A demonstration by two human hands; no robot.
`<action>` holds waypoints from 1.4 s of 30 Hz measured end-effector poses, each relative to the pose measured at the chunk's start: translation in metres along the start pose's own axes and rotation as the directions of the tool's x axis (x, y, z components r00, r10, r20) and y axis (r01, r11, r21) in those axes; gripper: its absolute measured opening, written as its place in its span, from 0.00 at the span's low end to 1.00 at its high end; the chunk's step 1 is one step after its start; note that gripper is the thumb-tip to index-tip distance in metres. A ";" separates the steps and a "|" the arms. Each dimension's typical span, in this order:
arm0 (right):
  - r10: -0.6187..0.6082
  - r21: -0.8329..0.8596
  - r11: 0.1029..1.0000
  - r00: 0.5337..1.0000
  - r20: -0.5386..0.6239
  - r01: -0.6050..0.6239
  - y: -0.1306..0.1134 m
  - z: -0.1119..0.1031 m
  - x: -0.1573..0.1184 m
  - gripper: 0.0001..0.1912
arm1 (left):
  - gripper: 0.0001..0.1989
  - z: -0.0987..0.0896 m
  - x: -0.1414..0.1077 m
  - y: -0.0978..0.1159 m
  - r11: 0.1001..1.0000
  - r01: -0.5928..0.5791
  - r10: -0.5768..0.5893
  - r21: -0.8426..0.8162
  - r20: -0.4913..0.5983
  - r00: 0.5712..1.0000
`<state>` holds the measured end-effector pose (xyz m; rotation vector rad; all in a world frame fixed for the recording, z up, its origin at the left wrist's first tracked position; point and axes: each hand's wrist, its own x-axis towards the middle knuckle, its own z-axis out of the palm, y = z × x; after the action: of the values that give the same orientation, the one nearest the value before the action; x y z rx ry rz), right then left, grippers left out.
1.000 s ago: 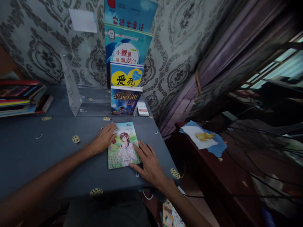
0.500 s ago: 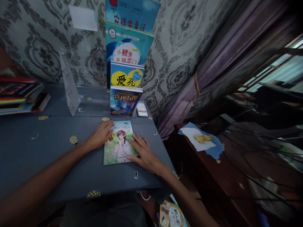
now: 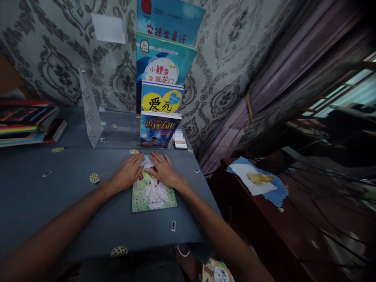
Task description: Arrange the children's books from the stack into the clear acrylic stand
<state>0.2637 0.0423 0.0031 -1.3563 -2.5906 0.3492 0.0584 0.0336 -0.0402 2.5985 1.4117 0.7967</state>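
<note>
A pile of books [image 3: 26,127] lies at the left of the counter [image 3: 58,188]. A white sheet [image 3: 108,29] hangs against the patterned wall [image 3: 61,70]. A cord [image 3: 249,106] gathers the purple curtain [image 3: 227,135]. On the dark red table [image 3: 264,215], white paper [image 3: 245,178] over a blue cloth [image 3: 280,192] bears a yellowish lump [image 3: 260,179], possibly food.

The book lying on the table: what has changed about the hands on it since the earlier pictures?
The right hand moved from the right side of the book up onto its top part, now covering some of the title. The left hand stayed by the upper left edge.
</note>
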 end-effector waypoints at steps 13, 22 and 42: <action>0.132 -0.007 0.991 0.983 -0.124 -0.134 0.023 0.009 -0.013 0.29 | 0.20 -0.003 -0.001 0.005 0.999 0.038 -0.038 0.025 0.006 0.999; 0.134 0.004 0.991 0.984 -0.117 -0.135 0.025 0.009 -0.013 0.27 | 0.19 -0.008 -0.002 0.009 0.997 0.064 -0.063 0.043 -0.012 0.998; 0.174 -0.062 0.981 0.971 -0.167 -0.186 0.021 0.005 -0.013 0.23 | 0.19 -0.012 -0.003 0.006 0.992 0.068 -0.071 0.103 0.027 0.997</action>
<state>0.2860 0.0423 -0.0085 -1.5817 -2.3794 0.1589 0.0555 0.0257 -0.0295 2.6069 1.5647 0.6910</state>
